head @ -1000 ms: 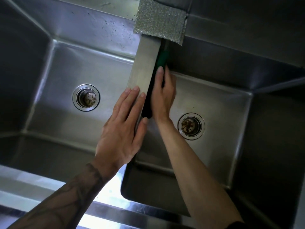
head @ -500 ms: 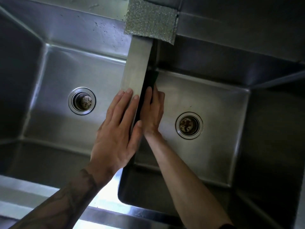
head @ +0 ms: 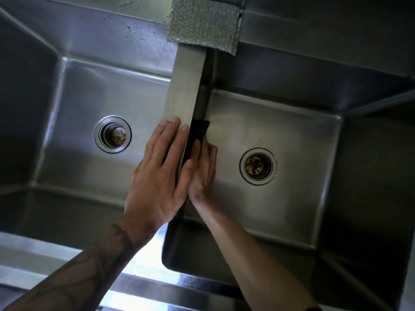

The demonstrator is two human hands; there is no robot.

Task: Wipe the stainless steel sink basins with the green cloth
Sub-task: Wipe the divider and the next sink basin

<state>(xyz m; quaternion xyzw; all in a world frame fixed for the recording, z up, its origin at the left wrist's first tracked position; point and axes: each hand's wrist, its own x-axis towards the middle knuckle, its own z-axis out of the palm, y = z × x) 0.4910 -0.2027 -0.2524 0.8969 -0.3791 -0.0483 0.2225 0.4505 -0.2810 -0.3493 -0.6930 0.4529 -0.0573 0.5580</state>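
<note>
Two stainless steel basins lie side by side, the left basin (head: 85,104) and the right basin (head: 298,140), split by a narrow steel divider (head: 185,86). My left hand (head: 161,176) rests flat on top of the divider with straight fingers. My right hand (head: 203,169) is inside the right basin and presses the green cloth (head: 198,133) against the divider's wall with straight fingers. The cloth looks almost black in the shadow and only its top part shows above my fingers.
Each basin has a round drain, the left drain (head: 113,134) and the right drain (head: 258,166). A grey scouring pad (head: 203,23) hangs over the divider's far end. The sink's bright front rim (head: 143,261) runs under my forearms.
My right hand has slid the cloth down and toward me along the divider's wall. My left hand stays flat on the divider.
</note>
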